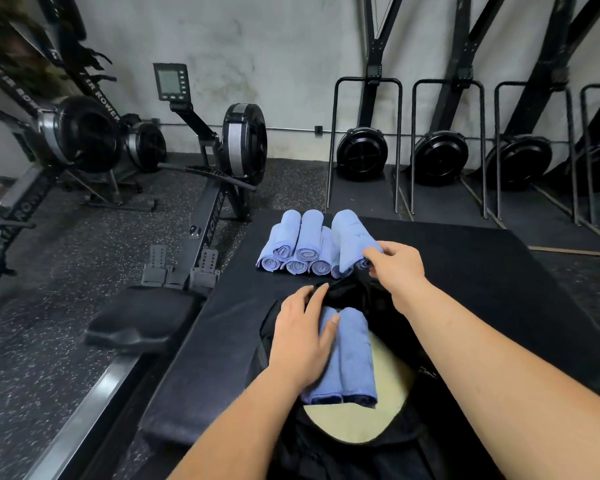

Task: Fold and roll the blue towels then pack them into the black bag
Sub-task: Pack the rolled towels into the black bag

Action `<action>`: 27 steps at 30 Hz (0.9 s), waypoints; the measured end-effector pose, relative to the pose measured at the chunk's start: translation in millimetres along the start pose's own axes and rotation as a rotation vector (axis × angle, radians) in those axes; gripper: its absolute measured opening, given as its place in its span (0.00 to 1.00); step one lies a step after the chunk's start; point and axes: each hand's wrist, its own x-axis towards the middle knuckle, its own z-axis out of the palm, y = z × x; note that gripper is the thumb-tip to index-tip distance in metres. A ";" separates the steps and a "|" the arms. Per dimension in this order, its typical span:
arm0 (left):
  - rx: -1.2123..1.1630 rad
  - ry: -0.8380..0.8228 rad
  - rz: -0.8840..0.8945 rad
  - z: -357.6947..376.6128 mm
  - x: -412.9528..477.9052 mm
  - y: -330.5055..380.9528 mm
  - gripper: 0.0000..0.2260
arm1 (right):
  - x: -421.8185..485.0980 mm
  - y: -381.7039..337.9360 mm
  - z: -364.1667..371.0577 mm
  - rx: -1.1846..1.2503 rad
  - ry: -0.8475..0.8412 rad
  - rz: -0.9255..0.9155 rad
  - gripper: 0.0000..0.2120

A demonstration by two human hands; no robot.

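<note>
The black bag (343,455) lies open on a black mat, its pale yellow lining showing. Two rolled blue towels (355,358) lie side by side inside it. My left hand (303,337) rests on the left one, fingers fairly straight and touching the bag's far rim. A stack of several rolled blue towels (297,247) sits on the mat beyond the bag. My right hand (395,268) grips the near end of the rightmost roll (350,237) of that stack, fingers curled round it.
The black padded mat (499,289) holds everything. A rowing machine (201,202) with its seat (142,317) stands close on the left, more rowers behind it. Upright stored rowers (437,157) line the back wall on the right.
</note>
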 end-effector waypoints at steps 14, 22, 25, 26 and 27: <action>-0.574 -0.058 -0.315 -54.4 -1.2 84.1 0.24 | -125.5 21.0 -47.6 0.184 -0.187 -0.058 0.13; -0.782 -0.140 -0.442 -62.5 -20.6 86.0 0.25 | -150.5 32.2 -57.6 -0.021 -0.436 0.069 0.15; -0.797 -0.211 -0.463 -63.5 -28.1 83.5 0.28 | -148.5 32.4 -60.8 0.017 -0.439 0.152 0.21; -0.799 -0.234 -0.472 -62.6 -30.2 83.9 0.27 | -147.7 31.6 -62.0 0.017 -0.412 0.172 0.21; -0.813 -0.259 -0.476 -61.2 -33.1 85.7 0.26 | -148.1 30.3 -63.2 0.025 -0.394 0.176 0.20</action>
